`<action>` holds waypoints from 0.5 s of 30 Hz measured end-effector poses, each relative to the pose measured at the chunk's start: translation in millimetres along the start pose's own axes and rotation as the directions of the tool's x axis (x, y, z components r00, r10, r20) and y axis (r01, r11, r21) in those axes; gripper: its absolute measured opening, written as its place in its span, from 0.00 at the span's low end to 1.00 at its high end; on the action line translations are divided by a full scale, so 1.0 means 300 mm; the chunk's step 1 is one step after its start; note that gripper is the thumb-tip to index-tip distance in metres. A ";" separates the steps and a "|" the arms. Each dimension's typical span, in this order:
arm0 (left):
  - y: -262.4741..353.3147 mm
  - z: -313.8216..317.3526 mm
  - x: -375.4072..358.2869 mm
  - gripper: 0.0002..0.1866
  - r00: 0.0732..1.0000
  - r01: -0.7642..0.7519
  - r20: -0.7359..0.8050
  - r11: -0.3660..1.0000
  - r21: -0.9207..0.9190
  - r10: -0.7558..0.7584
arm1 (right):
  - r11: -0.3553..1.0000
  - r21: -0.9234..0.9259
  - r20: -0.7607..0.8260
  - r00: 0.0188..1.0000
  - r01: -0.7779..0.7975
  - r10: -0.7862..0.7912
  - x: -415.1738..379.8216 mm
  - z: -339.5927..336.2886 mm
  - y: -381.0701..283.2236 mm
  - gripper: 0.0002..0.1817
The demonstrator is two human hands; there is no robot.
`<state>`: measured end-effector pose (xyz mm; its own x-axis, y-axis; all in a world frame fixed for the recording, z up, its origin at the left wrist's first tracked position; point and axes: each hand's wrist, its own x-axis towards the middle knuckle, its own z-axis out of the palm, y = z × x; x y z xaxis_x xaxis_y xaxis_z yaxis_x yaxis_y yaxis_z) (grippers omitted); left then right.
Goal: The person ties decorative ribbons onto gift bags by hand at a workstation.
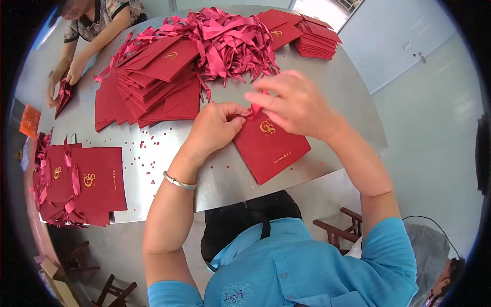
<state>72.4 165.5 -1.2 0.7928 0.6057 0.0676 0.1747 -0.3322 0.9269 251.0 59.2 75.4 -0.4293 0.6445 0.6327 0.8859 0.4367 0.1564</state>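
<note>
A red paper bag (271, 148) with gold lettering lies tilted on the metal table in front of me. At its top left edge, my left hand (217, 125) pinches the ribbon and the bag's edge between thumb and forefinger. Over the top of the same bag is my right hand (294, 105), its fingers curled around a short pink ribbon (257, 106); the fingertips are partly blurred. Just beyond my hands rises a big heap of loose pink ribbons (232, 43).
Stacked red bags (158, 87) stand left of the ribbons, more bags (317, 38) at the back right. Ribboned bags (99, 176) lie at the left edge. Small red dots are scattered on the table (215, 187). Another person (105, 25) handles a bag at the far left.
</note>
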 end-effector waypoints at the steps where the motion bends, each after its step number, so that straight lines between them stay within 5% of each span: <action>1: -0.002 0.001 0.001 0.10 1.000 0.000 -0.001 1.000 0.002 0.000 | 0.998 0.029 0.017 0.998 0.057 -0.057 -0.008 0.016 0.000 0.14; 8: 0.005 -0.001 -0.001 0.10 1.000 0.007 -0.005 1.000 0.001 -0.007 | 0.991 -0.019 0.273 0.954 0.134 -0.123 -0.020 0.014 0.011 0.09; 15: 0.000 -0.005 0.001 0.11 1.000 -0.013 0.007 1.000 -0.016 0.013 | 0.974 -0.009 0.227 0.949 0.225 -0.218 0.000 0.062 -0.004 0.09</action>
<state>71.9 166.8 -0.7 0.7994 0.5959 0.0767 0.1552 -0.3282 0.9318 246.7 70.4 61.1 -0.6401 0.6591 0.3946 0.7679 0.5651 0.3016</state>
